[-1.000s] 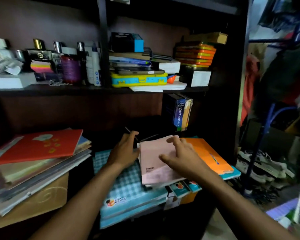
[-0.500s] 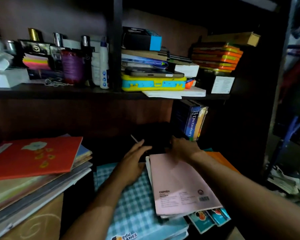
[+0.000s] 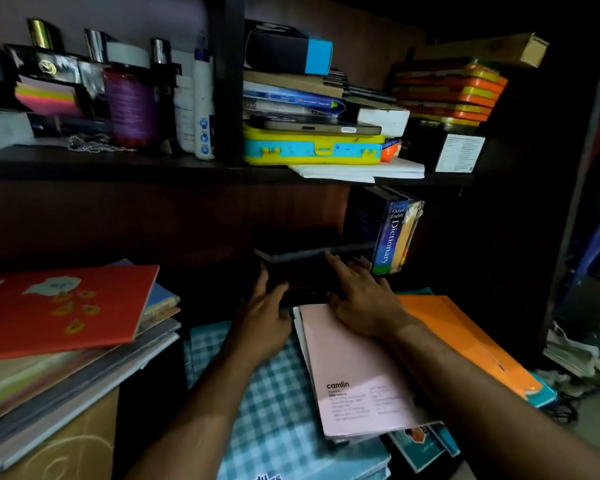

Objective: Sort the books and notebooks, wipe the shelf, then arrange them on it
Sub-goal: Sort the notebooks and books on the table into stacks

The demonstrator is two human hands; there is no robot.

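Your right fingers (image 3: 340, 268) lie stretched flat on a dark book (image 3: 305, 271) deep in the shelf, while your left hand (image 3: 264, 313) curls its fingers round that book's left end. Your right hand (image 3: 364, 299) rests its heel on the pink notebook (image 3: 357, 372). At 3 o'clock from that lies an orange folder (image 3: 465, 341); at 9 o'clock, a checked book (image 3: 271, 403). At 1 o'clock stands the dictionary (image 3: 392, 237). Far at 9 o'clock, a red book (image 3: 66, 306) tops a pile.

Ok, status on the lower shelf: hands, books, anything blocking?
Left hand and right hand both on the dark book at the back, grip unclear in shadow. Pink camlin notebook lies under the right wrist. Dictionary stands close on the right.
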